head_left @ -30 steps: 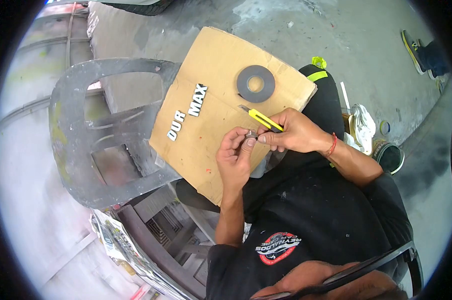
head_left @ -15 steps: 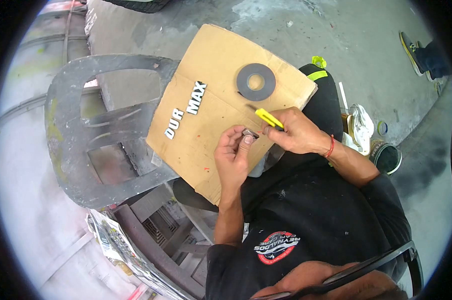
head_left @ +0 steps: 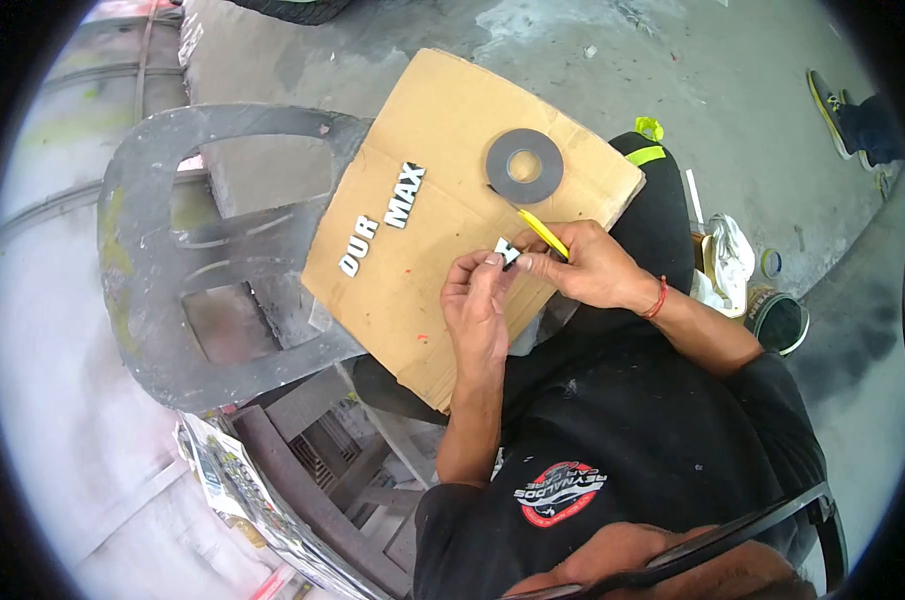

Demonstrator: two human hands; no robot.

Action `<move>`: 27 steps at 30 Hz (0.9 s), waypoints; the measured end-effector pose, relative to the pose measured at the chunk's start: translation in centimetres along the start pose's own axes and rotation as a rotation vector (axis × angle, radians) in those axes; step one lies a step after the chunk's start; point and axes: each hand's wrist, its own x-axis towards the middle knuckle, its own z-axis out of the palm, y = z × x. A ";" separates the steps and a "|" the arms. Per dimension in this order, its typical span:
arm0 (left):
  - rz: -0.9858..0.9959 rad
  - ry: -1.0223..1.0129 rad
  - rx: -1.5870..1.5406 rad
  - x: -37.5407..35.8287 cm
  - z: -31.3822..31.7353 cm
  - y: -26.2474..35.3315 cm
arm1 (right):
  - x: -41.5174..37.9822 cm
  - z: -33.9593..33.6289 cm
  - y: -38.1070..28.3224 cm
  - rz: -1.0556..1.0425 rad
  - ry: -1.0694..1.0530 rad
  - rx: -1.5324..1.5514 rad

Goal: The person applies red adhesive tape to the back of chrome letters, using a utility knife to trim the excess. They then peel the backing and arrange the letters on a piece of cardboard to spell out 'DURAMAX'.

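Over a cardboard sheet (head_left: pixel 443 110), my left hand (head_left: pixel 476 300) pinches a small white and black letter piece (head_left: pixel 507 252). My right hand (head_left: pixel 593 265) is closed round a yellow cutter (head_left: pixel 543 233), and its thumb and finger touch the right side of the piece. A roll of dark tape (head_left: pixel 549 180) lies flat on the cardboard above the cutter. To the left, white letters reading DUR (head_left: pixel 359 246) and MAX (head_left: pixel 405 196) lie on the cardboard.
A worn grey plastic chair (head_left: pixel 133 240) stands at the left. Folded newspapers (head_left: pixel 223 475) are at the lower left. On the floor at right are a dark can (head_left: pixel 778 322) and a white plastic bag (head_left: pixel 738 255). Another person's shoe (head_left: pixel 830 112) shows at the upper right.
The small piece has turned, showing its white face. My right hand has come closer, its fingers now at the piece, and the cutter is tilted more steeply.
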 end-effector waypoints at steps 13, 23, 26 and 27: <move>0.128 -0.065 0.473 0.8 2.4 1.0 | 2.1 -1.8 -0.6 -0.061 0.227 -0.053; 1.056 0.108 1.666 4.7 0.7 0.4 | 2.8 -3.6 0.4 -0.277 0.319 -0.904; 0.472 0.179 1.107 3.9 0.9 1.0 | 4.0 -4.0 0.8 -0.332 0.332 -0.937; 0.470 0.175 1.111 4.0 0.5 1.4 | 4.4 -4.1 0.6 -0.328 0.334 -0.935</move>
